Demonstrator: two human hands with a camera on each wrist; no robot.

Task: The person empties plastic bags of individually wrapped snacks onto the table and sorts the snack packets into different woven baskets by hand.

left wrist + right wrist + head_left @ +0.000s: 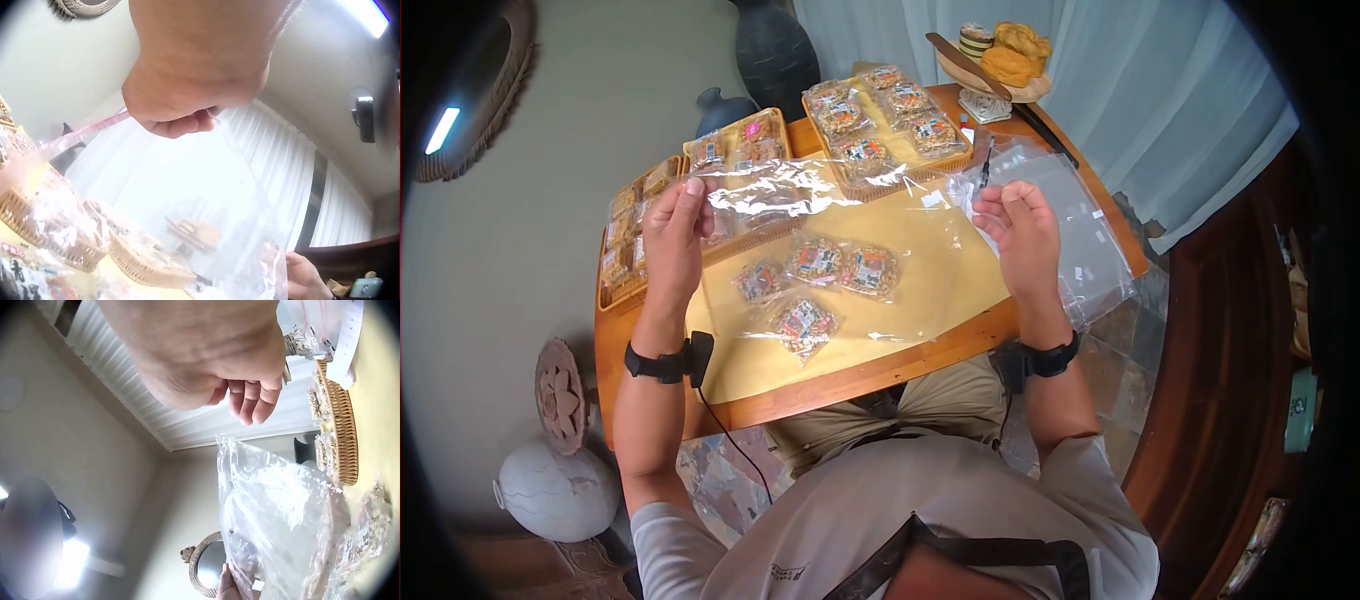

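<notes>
Both hands hold up one clear bag [820, 195] — left hand [672, 235] pinches one corner, right hand [1022, 235] the other. Snack packs [815, 285] lie below on the worktop [920, 280]. The likely next move — opening the bag's mouth.

Four snack packets [815, 285] lie loose at the table's [920, 350] centre. Three wicker trays [890, 120] of packets line its far edge. Two hands [675, 240] hold one clear bag [820, 190].

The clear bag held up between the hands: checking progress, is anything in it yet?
Empty. The clear bag hangs see-through between left hand and right hand; snack packets lie on the table.
</notes>
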